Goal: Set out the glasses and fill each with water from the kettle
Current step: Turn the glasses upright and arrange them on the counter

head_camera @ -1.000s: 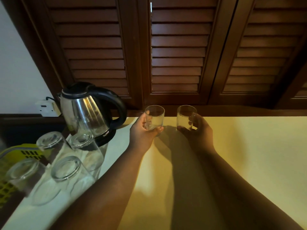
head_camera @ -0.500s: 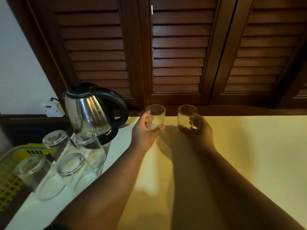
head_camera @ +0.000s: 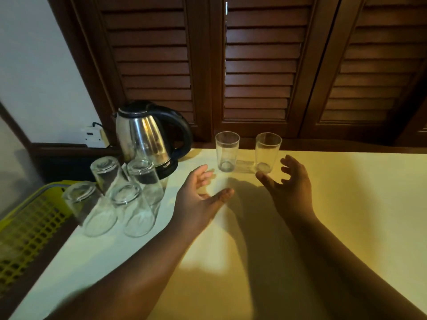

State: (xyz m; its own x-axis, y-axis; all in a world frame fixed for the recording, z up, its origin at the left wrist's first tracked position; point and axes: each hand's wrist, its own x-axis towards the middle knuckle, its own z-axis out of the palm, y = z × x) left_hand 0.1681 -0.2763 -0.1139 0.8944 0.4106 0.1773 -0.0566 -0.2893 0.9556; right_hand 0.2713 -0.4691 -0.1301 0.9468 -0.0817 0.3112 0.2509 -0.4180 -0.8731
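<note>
Two clear glasses stand upright and empty at the back of the yellow table (head_camera: pixel 335 204): a left glass (head_camera: pixel 227 151) and a right glass (head_camera: pixel 266 152). My left hand (head_camera: pixel 198 199) hovers open just in front of the left glass, not touching it. My right hand (head_camera: pixel 288 183) is open beside and in front of the right glass, fingers spread, holding nothing. A steel kettle (head_camera: pixel 145 139) with a black handle sits on its base at the back left. Several more glasses (head_camera: pixel 129 199) stand upside down in front of the kettle.
A yellow plastic basket (head_camera: pixel 30 229) sits off the table's left edge. A white wall socket (head_camera: pixel 93 136) with a cord is behind the kettle. Dark wooden louvred shutters (head_camera: pixel 258 65) run along the back of the table.
Both hands have let go of the two upright glasses and drawn back toward me with fingers spread. The glasses now stand alone on the table.
</note>
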